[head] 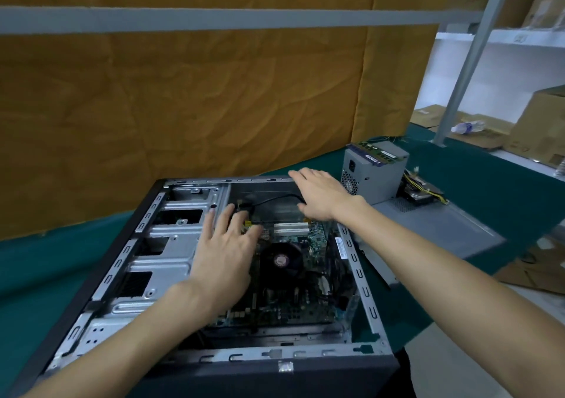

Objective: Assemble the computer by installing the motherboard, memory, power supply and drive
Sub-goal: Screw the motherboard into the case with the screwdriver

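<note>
An open computer case [101,278] lies on its side on the green table. The motherboard [305,299] sits inside it, with a black round cooler fan [282,260] and white memory slots [290,229]. My left hand [223,254] hovers flat over the board's left edge, fingers spread toward a black cable [275,198]. My right hand [318,195] reaches over the case's far right corner, fingers straight. The grey power supply [374,174] stands outside the case at the right, with memory sticks [377,153] lying on top. A drive [419,195] lies behind it among yellow wires.
The case's grey side panel [440,229] lies flat to the right of the case. Cardboard [532,272] lies at the table's right edge. A brown paper sheet [183,107] hangs behind the table. Shelves with boxes [538,122] and a plastic bottle [467,127] stand at the far right.
</note>
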